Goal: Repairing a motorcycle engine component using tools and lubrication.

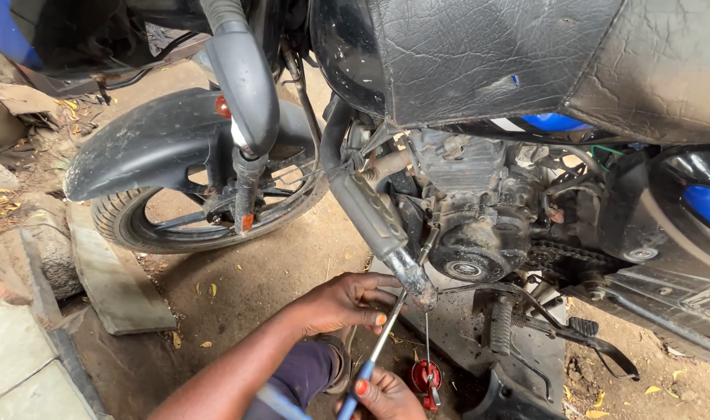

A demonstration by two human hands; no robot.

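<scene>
The left hand steadies the screwdriver shaft near its tip; the right hand grips the blue handle below (angled up under the motorcycle engine).

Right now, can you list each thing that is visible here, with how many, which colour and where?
motorcycle: one, black with blue parts, fills the top and right.
front wheel: one, black tyre, at left under a black mudguard.
engine: one, grey and dirty, centre.
chain: one, dark, right of the engine.
screwdriver: one, metal shaft with blue handle, bottom centre.
red small part: one, on the ground, bottom centre.
stone slabs: several, grey, at left.
left hand: one, on the screwdriver shaft.
right hand: one, on the handle.
</scene>
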